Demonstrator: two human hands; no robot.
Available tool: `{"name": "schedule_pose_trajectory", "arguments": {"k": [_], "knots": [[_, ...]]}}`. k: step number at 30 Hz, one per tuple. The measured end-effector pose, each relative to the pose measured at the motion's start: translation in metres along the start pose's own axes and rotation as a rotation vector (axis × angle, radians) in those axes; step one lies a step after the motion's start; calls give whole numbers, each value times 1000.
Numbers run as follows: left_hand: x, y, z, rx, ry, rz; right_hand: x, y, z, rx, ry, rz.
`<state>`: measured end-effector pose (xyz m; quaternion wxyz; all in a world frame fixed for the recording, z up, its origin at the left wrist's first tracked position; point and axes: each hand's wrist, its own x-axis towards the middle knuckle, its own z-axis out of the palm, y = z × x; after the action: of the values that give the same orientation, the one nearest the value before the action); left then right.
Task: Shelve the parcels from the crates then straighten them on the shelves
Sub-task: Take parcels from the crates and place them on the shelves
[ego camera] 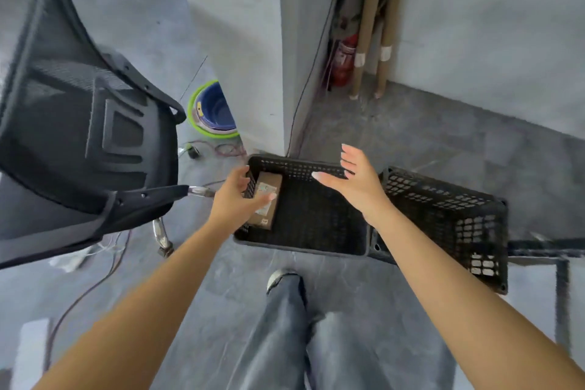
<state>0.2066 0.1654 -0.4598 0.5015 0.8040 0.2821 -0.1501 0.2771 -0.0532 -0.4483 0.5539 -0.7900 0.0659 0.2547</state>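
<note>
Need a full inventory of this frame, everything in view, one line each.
left crate: 1, black, on floor
parcel: 1, brown, in left crate, by its left wall
right crate: 1, black, beside left crate
office chair: 1, black, left
basins: 2 stacked, blue in green, behind chair
fire extinguisher: 1, red, wall corner
cardboard tubes: 2, brown, leaning in corner
cables: several, floor near basins
legs: 2, blue-grey jeans, bottom centre
left hand: 1, over parcel
right hand: 1, fingers spread, above left crate
</note>
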Motion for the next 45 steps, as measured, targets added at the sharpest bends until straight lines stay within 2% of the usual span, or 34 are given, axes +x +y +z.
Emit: {"name": "schedule_pose_trajectory", "arguments": {"k": [4,6,11,15,19,22,26,30,33,39,45], "knots": [[63,-59,32,-24,6,-135,72,55,48,-35,-90,112],[107,-100,57,-16,-3,-176,114,105,78,-59,-129,181],[228,-204,126,-9,37,-197,217,245,153,-195,-243,323],[309,-278,179,189,19,-131,285,334,205,-232,-221,375],[353,-328,212,363,33,-145,329,386,242,-190,-225,395],[367,-336,222,373,112,-225,347,400,257,-69,-206,378],[361,-319,215,269,115,-260,340,390,253,90,-198,390],[322,-283,186,125,8,-166,297,343,214,165,-159,431],[282,-232,159,-111,-114,-201,256,290,174,226,-131,451],[197,-117,113,-277,-292,-217,172,180,91,133,-89,375],[115,-29,94,-308,-298,-99,95,98,22,9,-30,277]]}}
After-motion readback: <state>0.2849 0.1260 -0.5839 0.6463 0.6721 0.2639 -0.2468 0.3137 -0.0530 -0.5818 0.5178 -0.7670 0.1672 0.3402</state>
